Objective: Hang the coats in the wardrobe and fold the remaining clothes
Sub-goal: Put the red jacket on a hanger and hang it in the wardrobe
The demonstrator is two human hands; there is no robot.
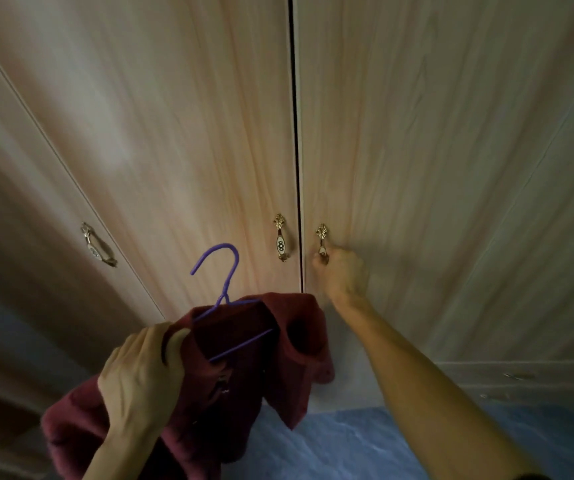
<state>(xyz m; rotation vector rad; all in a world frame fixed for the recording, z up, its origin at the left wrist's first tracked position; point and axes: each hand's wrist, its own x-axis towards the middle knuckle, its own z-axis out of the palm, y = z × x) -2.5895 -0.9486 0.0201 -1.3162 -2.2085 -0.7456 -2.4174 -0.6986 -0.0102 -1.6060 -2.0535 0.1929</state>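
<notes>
We are at the door-opening step: our right hand (pixel 342 271) curls its fingers round the lower part of the brass handle (pixel 321 233) on the right-hand door (pixel 451 168), while our left hand (pixel 140 372) grips a bunched fold of the dark red coat (pixel 278 348) near its collar, low in front of the wardrobe (pixel 174 133). The coat is already threaded on a purple hanger (pixel 231 275), whose hook stands up free above the cloth and points to the left. To do this well, we judge that we should pull the handle straight back towards us and swing the door wide, keeping the coat off to the left so that its hanging hem does not catch on the door's edge. We would also do well to shift the left grip closer to the hanger's neck, since the cloth looks slumped and could slide off one shoulder when lifted. As for the wardrobe itself, both middle doors meet at a thin dark seam and look shut, so we cannot tell what hangs inside or where the rail runs. The neighbouring door's handle (pixel 281 242) sits just beside ours, untouched. Below lies a blue floor (pixel 365 445).
</notes>
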